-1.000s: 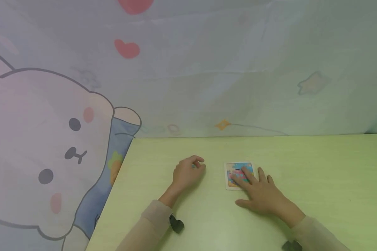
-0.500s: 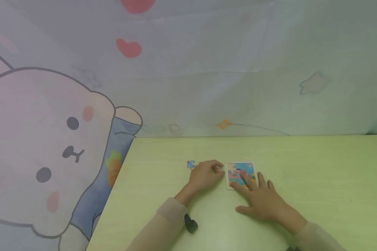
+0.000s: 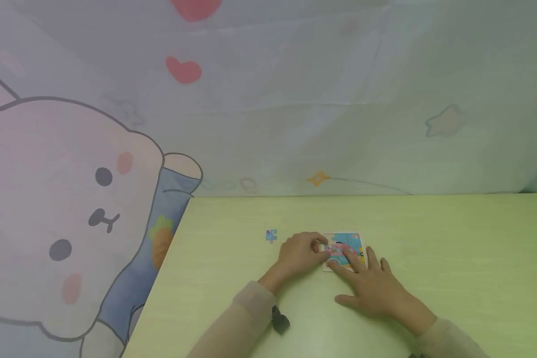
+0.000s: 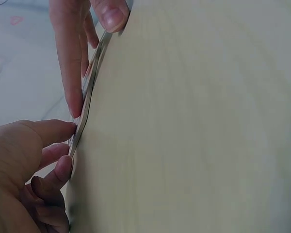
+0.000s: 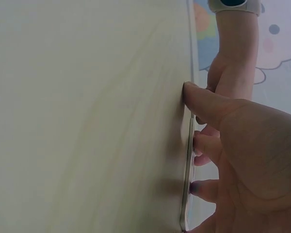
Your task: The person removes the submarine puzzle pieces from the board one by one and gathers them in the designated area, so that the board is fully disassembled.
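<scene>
A small square picture puzzle in a pale-edged tray (image 3: 350, 238) lies on the table. My left hand (image 3: 300, 253) is at the tray's left side, thumb and forefinger curved over its edge; whether a piece is between them is hidden. Spread over the lower right, my right hand (image 3: 378, 288) rests two fingertips on the puzzle, thumb out to the side. Both hands meet the thin board (image 4: 89, 92) in the left wrist view. The right wrist view shows the tray's edge (image 5: 188, 174) beneath the right fingers. A loose blue jigsaw piece (image 3: 271, 234) lies behind the left hand.
The pale wooden table (image 3: 465, 258) extends to both sides of the hands. Behind it hangs a cloth backdrop (image 3: 295, 99) printed with a bear, hearts and stars. A dark device (image 3: 280, 320) is at the left sleeve.
My left hand has moved right, from beside the loose piece to the tray's left edge, uncovering that piece. My right hand has shifted slightly, its fingers still on the puzzle.
</scene>
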### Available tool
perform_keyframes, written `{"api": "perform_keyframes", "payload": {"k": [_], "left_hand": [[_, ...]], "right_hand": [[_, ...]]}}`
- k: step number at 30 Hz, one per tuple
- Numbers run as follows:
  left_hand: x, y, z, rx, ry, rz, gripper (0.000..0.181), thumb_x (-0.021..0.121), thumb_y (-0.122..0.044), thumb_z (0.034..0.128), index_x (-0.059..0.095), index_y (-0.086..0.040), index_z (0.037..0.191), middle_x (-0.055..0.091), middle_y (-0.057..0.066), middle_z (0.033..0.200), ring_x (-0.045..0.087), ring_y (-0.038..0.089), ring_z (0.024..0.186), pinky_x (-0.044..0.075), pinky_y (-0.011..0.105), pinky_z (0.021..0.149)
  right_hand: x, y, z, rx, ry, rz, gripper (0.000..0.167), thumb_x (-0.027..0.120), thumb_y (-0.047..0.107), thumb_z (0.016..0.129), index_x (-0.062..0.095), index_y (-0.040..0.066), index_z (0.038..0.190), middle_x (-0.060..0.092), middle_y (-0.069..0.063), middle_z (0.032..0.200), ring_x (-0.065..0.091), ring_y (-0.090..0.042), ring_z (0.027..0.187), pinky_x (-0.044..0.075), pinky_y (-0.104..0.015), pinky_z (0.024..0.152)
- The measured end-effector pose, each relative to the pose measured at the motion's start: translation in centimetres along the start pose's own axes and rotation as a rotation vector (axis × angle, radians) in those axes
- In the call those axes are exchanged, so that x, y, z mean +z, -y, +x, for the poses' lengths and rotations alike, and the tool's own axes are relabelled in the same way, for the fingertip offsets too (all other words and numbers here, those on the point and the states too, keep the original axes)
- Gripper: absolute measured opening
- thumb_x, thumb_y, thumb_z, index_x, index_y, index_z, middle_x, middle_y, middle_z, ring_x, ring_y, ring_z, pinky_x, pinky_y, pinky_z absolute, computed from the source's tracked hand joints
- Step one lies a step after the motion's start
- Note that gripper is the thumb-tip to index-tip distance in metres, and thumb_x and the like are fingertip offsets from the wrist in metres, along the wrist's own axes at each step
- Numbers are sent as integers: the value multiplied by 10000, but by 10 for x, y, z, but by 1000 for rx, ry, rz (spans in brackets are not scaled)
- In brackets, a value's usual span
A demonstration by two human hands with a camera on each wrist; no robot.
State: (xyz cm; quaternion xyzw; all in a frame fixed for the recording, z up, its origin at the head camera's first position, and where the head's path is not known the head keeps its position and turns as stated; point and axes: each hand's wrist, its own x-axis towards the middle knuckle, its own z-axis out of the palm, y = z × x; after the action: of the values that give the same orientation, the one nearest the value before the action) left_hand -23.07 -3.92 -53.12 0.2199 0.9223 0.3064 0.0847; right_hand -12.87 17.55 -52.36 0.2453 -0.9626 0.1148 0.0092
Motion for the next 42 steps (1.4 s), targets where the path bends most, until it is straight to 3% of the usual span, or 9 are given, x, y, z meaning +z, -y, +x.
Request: {"api": "perform_keyframes", "payload": {"k": [8,19,23,32,42], "left_hand": [[1,-3,3,5,-3,13,301,759,-391,933,749,-218,1180,590,-147,784,514,35,616,428,245,542],[0,-5,2,-13,2,-53,306,774,-336,927,738,-159,1175,591,-126,819,520,50,637,443,247,575],[1,-6,2,-15,-16,-72,284,786,-319,919,726,-170,1152,603,-115,859,531,57,674,454,253,603],[4,-7,-3,12,-53,-95,220,768,-306,942,696,-219,1131,664,-163,965,607,63,923,500,326,809],[8,-6,-8,50,-127,-121,83,721,-304,984,714,-258,1053,681,-229,942,625,33,923,506,340,828]], "right_hand": [[0,-1,-1,-2,-1,-3,733,681,612,924,478,316,1563,358,-199,1631,345,-713,1322,370,-822,922],[-4,1,-1,-16,-5,0,726,664,616,935,483,297,1562,372,-216,1618,358,-722,1303,379,-826,903],[-3,0,-1,-12,0,-3,728,657,626,935,483,300,1562,371,-214,1619,355,-722,1306,378,-826,904],[-3,1,-2,8,14,13,727,654,623,939,467,315,1570,346,-195,1638,326,-717,1332,352,-831,930],[-5,4,-5,9,36,49,736,646,617,947,441,314,1586,321,-215,1641,291,-731,1339,321,-855,934]]}}
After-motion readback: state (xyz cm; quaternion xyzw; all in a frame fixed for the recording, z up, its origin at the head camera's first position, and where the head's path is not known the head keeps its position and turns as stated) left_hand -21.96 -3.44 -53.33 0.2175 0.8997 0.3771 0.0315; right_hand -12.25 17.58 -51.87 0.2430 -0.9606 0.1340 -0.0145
